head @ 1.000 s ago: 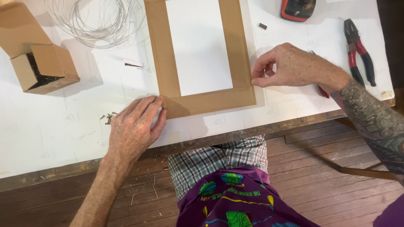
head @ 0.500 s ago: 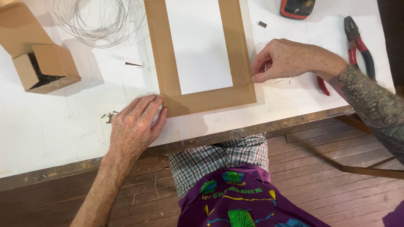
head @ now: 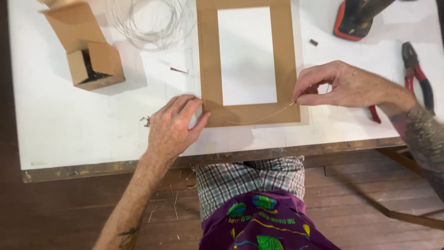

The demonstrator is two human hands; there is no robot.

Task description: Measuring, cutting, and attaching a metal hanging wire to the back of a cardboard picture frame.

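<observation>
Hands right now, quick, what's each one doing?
Left hand: flat, pressing the brown frame corner.
Right hand: pinching a thin wire.

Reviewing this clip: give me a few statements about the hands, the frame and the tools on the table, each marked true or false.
1. The right hand pinches a thin wire that runs across the bottom bar of the brown frame. True.
2. The left hand rests at the frame's lower left corner. True.
3. The red-handled pliers are in the left hand. False: they lie on the white table, beyond the right hand.
4. The small cardboard box is closed. False: its flap is open.
5. A coil of wire lies left of the frame. True.
</observation>
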